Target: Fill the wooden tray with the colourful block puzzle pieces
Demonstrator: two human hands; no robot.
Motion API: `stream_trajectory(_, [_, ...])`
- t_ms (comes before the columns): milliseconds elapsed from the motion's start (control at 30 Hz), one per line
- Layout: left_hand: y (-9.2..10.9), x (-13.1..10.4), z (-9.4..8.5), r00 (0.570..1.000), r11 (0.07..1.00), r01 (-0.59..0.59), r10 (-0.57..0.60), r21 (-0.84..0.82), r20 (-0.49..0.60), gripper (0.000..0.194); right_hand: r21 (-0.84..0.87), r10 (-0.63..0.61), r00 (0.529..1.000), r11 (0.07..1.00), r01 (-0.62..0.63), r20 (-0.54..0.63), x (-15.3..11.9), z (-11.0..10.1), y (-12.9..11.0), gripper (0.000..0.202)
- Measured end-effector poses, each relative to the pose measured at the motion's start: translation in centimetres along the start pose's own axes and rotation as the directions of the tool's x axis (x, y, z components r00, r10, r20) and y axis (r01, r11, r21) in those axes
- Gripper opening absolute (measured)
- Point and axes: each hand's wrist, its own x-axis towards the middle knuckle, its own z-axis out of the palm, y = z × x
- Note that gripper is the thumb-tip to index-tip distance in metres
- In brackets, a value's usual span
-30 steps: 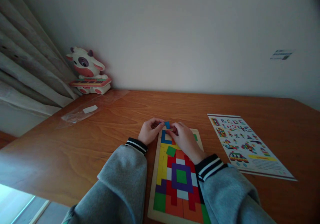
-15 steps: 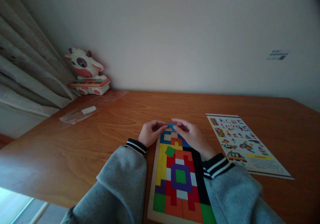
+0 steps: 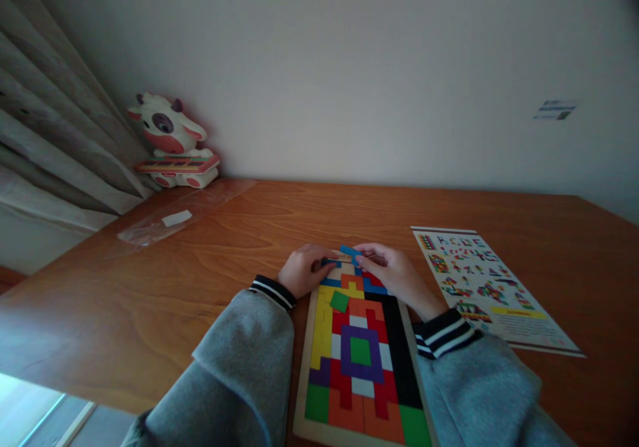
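A wooden puzzle board (image 3: 302,394) lies lengthwise in front of me, filled with flat coloured pieces. My right hand (image 3: 394,273) pinches a blue puzzle piece (image 3: 351,251) between thumb and fingers, raised and tilted over the board's far end. At the far left corner is my left hand (image 3: 305,271), thumb and fingertips slightly apart around blue on the board; its fingertips are partly hidden. Under the hands, part of the far end shows bare wood. A green square piece (image 3: 340,301) sits askew on top of other pieces near the yellow ones (image 3: 322,330).
To the right lies a printed sheet (image 3: 479,274) with coloured figures. A clear plastic bag (image 3: 144,235) with a white label rests at left. Behind it, a toy cow with a keyboard (image 3: 174,144) stands by the curtain (image 3: 54,114). The wall (image 3: 374,81) closes off the table's back.
The blue piece has left my left fingers and tilted in my right hand, which has shifted slightly right. My left hand has lowered a little onto the board's corner.
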Motion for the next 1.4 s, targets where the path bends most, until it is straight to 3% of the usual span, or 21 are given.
stream_trajectory(100, [-0.2, 0.0, -0.2, 0.999, 0.998, -0.049, 0.048, 0.042, 0.025, 0.018, 0.001, 0.018, 1.000, 1.000, -0.018, -0.005, 0.0, -0.1, 0.0, 0.025])
stream_trajectory(333, [-0.6, 0.1, -0.1, 1.000, 0.992, -0.023, 0.023, 0.123, 0.004, 0.019, 0.005, 0.043, 0.998, 0.999, -0.042, -0.051, 0.0, 0.2, 0.0, 0.023])
stream_trajectory(667, [-0.5, 0.1, 0.3, 0.995, 0.982, -0.098, 0.093, 0.162, 0.039, 0.014, -0.005, -0.002, 0.999, 1.000, 0.002, -0.050, 0.0, 0.0, 0.5, 0.037])
stream_trajectory(800, [-0.2, 0.1, 0.2, 0.997, 0.981, -0.074, 0.073, 0.177, 0.012, 0.015, 0.034, 0.000, 0.998, 0.999, 0.003, -0.070, 0.0, 0.2, 0.6, 0.040])
stream_trajectory(967, [-0.4, 0.2, 0.4, 0.999, 0.993, -0.014, 0.018, 0.115, -0.032, 0.018, 0.009, 0.004, 0.998, 1.000, -0.004, -0.068, 0.1, 0.2, 0.5, 0.023])
stream_trajectory(1067, [-0.8, 0.6, 0.5, 0.999, 0.997, 0.026, -0.024, 0.070, -0.038, 0.021, 0.008, 0.017, 0.996, 1.000, -0.016, -0.082, 0.0, 0.1, 0.4, 0.028])
stream_trajectory(1167, [-1.0, 1.3, 0.2, 1.000, 0.995, 0.001, -0.004, 0.100, 0.028, 0.016, 0.038, 0.041, 0.994, 0.999, -0.037, -0.105, 0.0, 0.1, 0.3, 0.031])
stream_trajectory(1300, [-0.9, 2.0, -0.3, 0.976, 0.977, -0.155, 0.129, 0.144, 0.174, 0.020, 0.051, 0.026, 0.991, 0.999, -0.019, -0.132, 0.0, 0.2, 0.6, 0.029])
stream_trajectory(1400, [-0.8, 1.8, -0.5, 0.970, 0.976, -0.181, 0.156, 0.124, 0.186, 0.027, 0.058, 0.013, 0.993, 0.998, -0.007, -0.117, 0.0, 0.2, 0.9, 0.025])
